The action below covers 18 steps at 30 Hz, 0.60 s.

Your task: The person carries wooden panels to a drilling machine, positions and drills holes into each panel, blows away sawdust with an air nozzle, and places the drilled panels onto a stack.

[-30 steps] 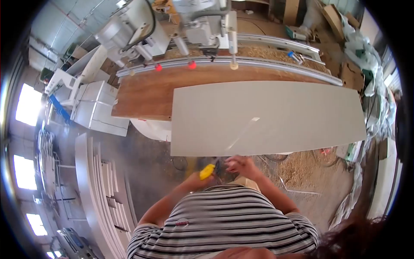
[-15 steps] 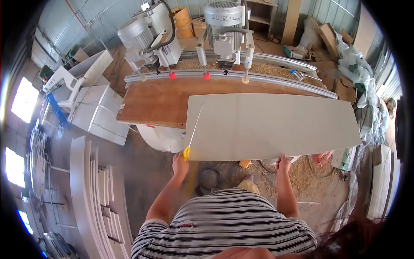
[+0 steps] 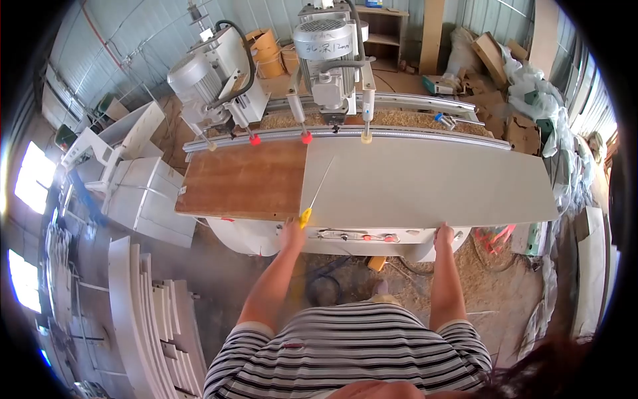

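A long pale grey panel lies flat on the brown wooden top of the drilling machine, its far edge at the metal rail. My left hand is closed at the panel's near left corner, around the yellow handle of what looks like a long screwdriver. The thin shaft slants across the panel, pointing away from me. At the near edge, further right, my right hand grips the panel with bent fingers; its fingertips are partly hidden.
Two motor drill heads with red- and cream-tipped clamps stand over the rail. Control knobs line the machine's front. White boards stack at left; sawdust and plastic wrap are at right.
The panel has slid away from me, up to the rail, uncovering the machine's front controls. Both hands moved forward with it, and the screwdriver stayed in my left hand.
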{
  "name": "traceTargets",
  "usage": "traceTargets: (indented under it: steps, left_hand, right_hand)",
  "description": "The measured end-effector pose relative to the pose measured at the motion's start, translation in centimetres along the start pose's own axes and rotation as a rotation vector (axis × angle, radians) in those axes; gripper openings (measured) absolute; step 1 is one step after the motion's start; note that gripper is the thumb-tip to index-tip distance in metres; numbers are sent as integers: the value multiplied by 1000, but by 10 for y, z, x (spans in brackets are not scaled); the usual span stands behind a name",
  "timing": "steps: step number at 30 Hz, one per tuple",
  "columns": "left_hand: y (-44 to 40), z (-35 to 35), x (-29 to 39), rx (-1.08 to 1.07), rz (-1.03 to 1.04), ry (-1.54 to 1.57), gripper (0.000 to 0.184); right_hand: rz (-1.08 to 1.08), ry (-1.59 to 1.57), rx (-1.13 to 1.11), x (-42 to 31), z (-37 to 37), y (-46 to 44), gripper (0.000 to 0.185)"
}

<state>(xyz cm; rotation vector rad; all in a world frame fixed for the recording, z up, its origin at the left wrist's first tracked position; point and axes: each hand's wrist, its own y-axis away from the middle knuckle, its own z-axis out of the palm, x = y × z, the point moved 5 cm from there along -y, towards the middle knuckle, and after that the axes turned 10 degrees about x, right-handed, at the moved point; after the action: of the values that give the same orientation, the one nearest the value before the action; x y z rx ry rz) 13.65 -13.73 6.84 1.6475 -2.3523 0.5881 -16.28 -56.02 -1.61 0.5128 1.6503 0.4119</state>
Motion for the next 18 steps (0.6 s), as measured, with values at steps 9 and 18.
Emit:
traceTargets:
  steps: [9,18]
  left_hand:
    - [22,-10,-19,-27,79,294,23]
    - [104,-87,-18,-217,-225,343,50]
  right_hand:
    - [-56,46,73,-6,0,-2,37]
    - [20,-35,67,1,4,-7,38]
